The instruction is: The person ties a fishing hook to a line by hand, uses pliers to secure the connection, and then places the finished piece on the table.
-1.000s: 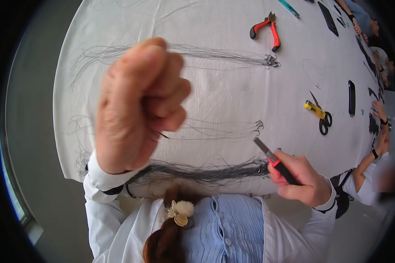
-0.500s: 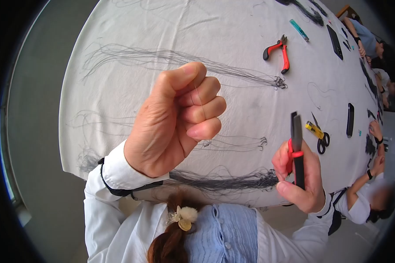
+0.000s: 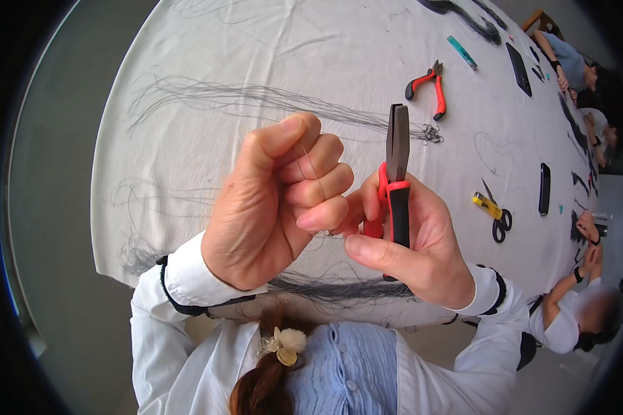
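While left hand fists round thin wire | right hand clamped on pliers, nose upward | over white tablecloth

One camera sits at the person's head and looks forward and steeply down through a wide, curved lens with dark corners. The left hand and right hand fill the centre, very near; the white surface stretches away beyond them.

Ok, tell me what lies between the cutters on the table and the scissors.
Head view: only a loose loop of thin line on the cloth between cutters and scissors.
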A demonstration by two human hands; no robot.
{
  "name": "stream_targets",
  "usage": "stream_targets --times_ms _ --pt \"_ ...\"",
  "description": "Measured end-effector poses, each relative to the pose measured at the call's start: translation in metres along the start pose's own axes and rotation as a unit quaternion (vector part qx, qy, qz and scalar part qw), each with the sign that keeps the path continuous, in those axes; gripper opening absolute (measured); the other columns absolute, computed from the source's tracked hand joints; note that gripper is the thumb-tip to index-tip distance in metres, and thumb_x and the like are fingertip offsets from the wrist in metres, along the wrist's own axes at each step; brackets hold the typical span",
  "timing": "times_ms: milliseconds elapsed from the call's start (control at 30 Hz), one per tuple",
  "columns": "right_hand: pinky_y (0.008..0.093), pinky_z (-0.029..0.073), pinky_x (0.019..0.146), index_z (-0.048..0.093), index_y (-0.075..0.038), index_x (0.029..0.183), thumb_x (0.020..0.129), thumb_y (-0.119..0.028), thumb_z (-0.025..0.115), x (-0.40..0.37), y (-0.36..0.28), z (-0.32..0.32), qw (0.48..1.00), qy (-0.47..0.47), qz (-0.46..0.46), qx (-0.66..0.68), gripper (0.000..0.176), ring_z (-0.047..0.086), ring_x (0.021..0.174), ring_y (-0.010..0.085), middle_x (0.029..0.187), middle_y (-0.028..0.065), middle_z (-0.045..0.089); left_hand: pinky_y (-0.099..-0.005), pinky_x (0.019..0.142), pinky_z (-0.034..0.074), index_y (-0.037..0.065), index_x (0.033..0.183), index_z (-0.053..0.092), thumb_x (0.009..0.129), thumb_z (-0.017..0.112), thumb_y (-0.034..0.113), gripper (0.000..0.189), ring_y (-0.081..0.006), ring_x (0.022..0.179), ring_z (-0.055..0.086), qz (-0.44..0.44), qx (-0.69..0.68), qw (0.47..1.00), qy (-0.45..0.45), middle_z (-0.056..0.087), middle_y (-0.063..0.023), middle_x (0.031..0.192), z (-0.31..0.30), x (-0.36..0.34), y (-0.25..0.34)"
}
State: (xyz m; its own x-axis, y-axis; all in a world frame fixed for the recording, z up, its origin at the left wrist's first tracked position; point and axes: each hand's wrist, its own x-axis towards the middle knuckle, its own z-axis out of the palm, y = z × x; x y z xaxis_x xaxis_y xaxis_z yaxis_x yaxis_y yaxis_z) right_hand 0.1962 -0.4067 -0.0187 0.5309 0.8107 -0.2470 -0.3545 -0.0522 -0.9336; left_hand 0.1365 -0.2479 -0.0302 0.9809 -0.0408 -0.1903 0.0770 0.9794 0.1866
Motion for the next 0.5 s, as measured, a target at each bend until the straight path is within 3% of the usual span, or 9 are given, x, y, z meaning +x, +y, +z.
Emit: stream_targets --times_ms 200,367,467,500 --pt "0.0233 0.041 0.068 0.042 -0.006 0.087 0.077 0.003 0.059 0.004 -0.009 0.004 0.999 0.017 0.036 -0.007 0.022 0.047 0.077 0.0069 0.082 0.0023 0.049 -0.0211 0.043 0.029 0.013 0.068 0.027 0.094 0.043 0.024 0.032 -0.0072 0.054 0.025 0.002 0.011 1.0 0.01 0.024 0.0032 0.063 -0.001 0.004 -0.004" --pt "0.0218 0.038 0.06 0.04 -0.008 0.083 0.075 0.003 0.059 0.004 0.001 0.003 1.0 0.013 -0.006 0.023 0.023 0.047 0.068 0.0076 0.077 0.0036 0.049 -0.0228 0.047 0.031 0.013 0.066 0.026 0.094 0.042 0.026 0.035 -0.0086 0.054 0.025 0.003 0.006 1.0 0.019 0.024 0.0028 0.062 0.0 0.005 -0.004" --pt "0.0234 0.039 0.062 0.039 -0.008 0.083 0.073 0.003 0.058 0.001 -0.007 0.0 1.0 0.018 0.016 0.019 0.025 0.048 0.069 0.0099 0.077 0.0074 0.052 -0.0237 0.05 0.035 0.013 0.066 0.028 0.093 0.042 0.025 0.034 -0.0082 0.054 0.028 0.031 0.044 0.998 0.024 0.026 0.0028 0.062 -0.002 0.008 -0.004" --pt "0.0234 0.039 0.062 0.039 -0.008 0.083 0.073 0.003 0.058 0.0 -0.008 -0.001 1.0 0.017 0.016 0.019 0.025 0.048 0.069 0.0099 0.077 0.0074 0.052 -0.0249 0.054 0.037 0.012 0.066 0.029 0.093 0.043 0.025 0.033 -0.0083 0.055 0.033 0.061 0.111 0.992 0.027 0.028 0.0027 0.062 -0.004 0.008 -0.004"
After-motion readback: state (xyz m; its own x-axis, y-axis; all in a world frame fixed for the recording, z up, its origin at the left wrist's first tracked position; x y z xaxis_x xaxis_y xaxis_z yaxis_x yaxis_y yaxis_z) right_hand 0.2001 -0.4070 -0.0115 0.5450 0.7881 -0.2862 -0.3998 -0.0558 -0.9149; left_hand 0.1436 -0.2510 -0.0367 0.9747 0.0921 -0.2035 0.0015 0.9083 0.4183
